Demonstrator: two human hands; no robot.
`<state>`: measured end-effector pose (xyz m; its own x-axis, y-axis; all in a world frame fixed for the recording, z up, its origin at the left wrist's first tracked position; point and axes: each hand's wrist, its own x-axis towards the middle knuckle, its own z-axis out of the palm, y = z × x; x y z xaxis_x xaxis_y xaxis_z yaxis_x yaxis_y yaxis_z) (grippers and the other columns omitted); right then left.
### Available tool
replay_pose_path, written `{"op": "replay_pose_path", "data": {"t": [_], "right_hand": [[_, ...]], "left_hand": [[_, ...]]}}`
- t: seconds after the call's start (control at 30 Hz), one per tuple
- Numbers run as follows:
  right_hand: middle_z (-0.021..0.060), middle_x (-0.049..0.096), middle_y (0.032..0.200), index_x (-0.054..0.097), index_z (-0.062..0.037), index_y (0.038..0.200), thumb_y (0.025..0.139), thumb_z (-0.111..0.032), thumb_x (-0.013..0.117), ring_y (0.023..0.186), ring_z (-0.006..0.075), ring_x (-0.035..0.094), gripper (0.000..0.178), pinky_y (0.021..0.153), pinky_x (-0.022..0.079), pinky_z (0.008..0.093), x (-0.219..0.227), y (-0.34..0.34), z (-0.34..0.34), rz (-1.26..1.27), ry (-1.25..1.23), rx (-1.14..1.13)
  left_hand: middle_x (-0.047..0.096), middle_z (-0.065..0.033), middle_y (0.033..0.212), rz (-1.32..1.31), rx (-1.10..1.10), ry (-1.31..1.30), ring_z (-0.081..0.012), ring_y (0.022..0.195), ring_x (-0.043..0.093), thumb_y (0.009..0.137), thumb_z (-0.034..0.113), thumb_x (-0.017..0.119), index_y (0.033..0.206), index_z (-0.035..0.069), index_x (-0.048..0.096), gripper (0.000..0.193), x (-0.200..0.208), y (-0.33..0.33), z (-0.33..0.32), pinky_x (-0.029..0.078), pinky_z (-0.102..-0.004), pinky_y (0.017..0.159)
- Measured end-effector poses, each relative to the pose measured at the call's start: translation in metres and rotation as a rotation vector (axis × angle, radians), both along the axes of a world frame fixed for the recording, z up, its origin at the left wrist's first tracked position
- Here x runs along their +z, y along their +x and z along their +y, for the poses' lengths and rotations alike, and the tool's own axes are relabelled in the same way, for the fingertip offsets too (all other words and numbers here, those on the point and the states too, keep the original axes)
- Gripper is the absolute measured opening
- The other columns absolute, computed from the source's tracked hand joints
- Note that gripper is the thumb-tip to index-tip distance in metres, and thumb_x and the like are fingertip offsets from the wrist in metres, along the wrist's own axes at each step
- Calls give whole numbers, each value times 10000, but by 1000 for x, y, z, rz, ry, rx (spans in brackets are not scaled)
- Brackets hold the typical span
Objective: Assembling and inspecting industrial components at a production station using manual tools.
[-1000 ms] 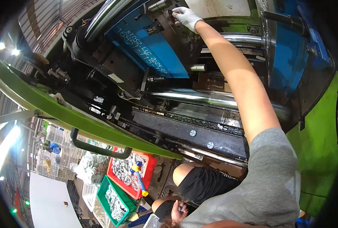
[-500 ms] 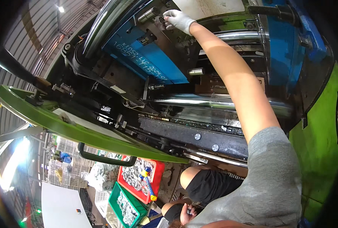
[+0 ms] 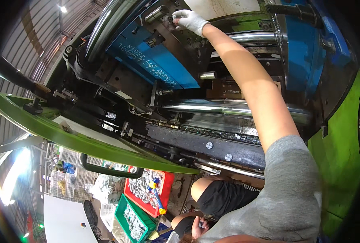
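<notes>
My right hand [image 3: 191,22], in a white glove, reaches far up to the dark metal face [image 3: 172,31] of a blue mold block [image 3: 147,56]. Its fingertips are pinched together against that face; whatever is between them is too small to make out. A shiny guide pin [image 3: 156,14] stands out from the mold just left of the fingers, and another pin [image 3: 207,75] sits lower down. Low in my lap, my left hand [image 3: 198,227] is bare with its fingers curled round something small that I cannot identify.
Polished tie bars [image 3: 212,106] cross the machine beneath my right arm. Two round grey parts [image 3: 228,157] lie on the dark ledge. A green machine door [image 3: 66,135] has a black handle [image 3: 111,172]. Beyond are a red bin [image 3: 166,190], a hammer [image 3: 157,194] and a green bin [image 3: 146,222].
The view has shifted very slightly. My right hand keeps its place at the mold face, fingers still pinched, and my left hand stays in my lap.
</notes>
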<state>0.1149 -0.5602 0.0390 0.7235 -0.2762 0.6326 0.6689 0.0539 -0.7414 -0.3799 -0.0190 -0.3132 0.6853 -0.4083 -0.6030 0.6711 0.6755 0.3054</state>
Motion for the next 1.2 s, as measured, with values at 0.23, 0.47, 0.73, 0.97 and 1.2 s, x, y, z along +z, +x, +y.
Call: {"op": "replay_pose_path", "data": {"t": [0.23, 0.47, 0.73, 0.97, 1.2], "right_hand": [[66, 587, 1017, 505, 5, 1184, 838, -136, 628, 886, 133, 582, 394, 749, 532, 269, -4, -7, -4, 22, 48, 28], [56, 597, 1003, 538, -26, 1165, 839, -127, 621, 854, 127, 597, 352, 764, 531, 253, 5, -12, -1, 56, -34, 16], [50, 615, 957, 568, -37, 1132, 836, -107, 611, 758, 115, 606, 307, 700, 518, 246, 10, -7, -1, 85, -129, -99], [47, 650, 894, 599, -42, 1090, 826, -120, 620, 727, 104, 598, 276, 678, 486, 253, 14, 18, 9, 89, -229, -399], [86, 656, 886, 627, -62, 1026, 798, -149, 635, 727, 174, 619, 244, 676, 474, 295, 5, 18, 27, -99, -412, -800]], "left_hand": [[440, 0, 744, -4, 32, 166, -151, 598, 414, 929, 331, 457, 842, 123, 475, 226, 6, -2, -3, 384, -272, 524], [459, 16, 774, -47, 50, 242, -116, 570, 384, 923, 330, 470, 871, 131, 474, 205, 6, -2, -5, 344, -254, 502], [456, 4, 736, 16, 29, 199, -144, 585, 416, 922, 313, 473, 847, 134, 488, 195, 17, 1, -10, 360, -262, 498], [457, 5, 723, 58, 66, 215, -141, 570, 416, 915, 328, 482, 842, 126, 478, 215, -9, -1, 0, 359, -256, 481], [460, 10, 727, 44, 102, 338, -128, 563, 407, 907, 331, 497, 837, 126, 474, 218, 0, -3, -8, 356, -249, 486]]}}
